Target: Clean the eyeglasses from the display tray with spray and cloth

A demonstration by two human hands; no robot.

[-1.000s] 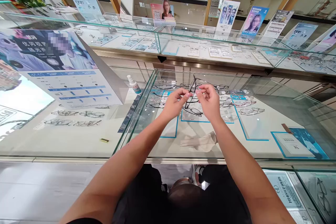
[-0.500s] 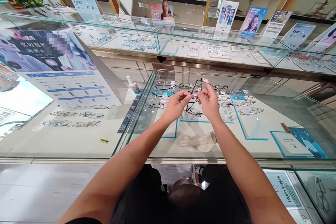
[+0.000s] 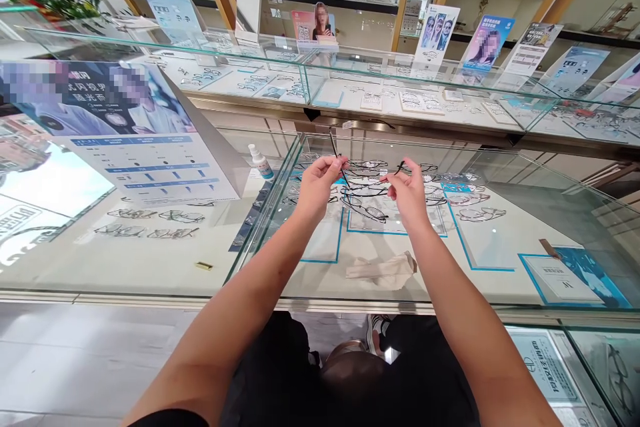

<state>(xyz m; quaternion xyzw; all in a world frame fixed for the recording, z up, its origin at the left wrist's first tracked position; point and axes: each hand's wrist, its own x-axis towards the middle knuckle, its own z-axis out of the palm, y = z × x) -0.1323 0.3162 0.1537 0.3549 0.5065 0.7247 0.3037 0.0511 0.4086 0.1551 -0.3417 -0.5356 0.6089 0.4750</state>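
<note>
My left hand (image 3: 315, 188) is closed in a pinch on one dark, thin temple of a pair of eyeglasses, and the temple sticks up above my fingers. My right hand (image 3: 409, 195) is at the other side, thumb and fingers bent around a dark temple end. Between and below my hands, the dark-rimmed eyeglasses (image 3: 371, 212) show tilted, with the lenses low. Just where the right temple joins the front is partly hidden by my fingers. Rows of other eyeglasses (image 3: 369, 165) lie behind and beneath, in the glass display case (image 3: 280, 213).
A beige cloth (image 3: 383, 270) lies near the front edge. To the left stand a white spray bottle (image 3: 260, 161) and a large folded sign (image 3: 155, 167). A blue-edged card (image 3: 563, 277) is at the right. Another glass counter (image 3: 305, 90) runs across the back.
My hands have moved apart, left hand to the left and right hand slightly to the right. The temples, close together before, are now spread.
</note>
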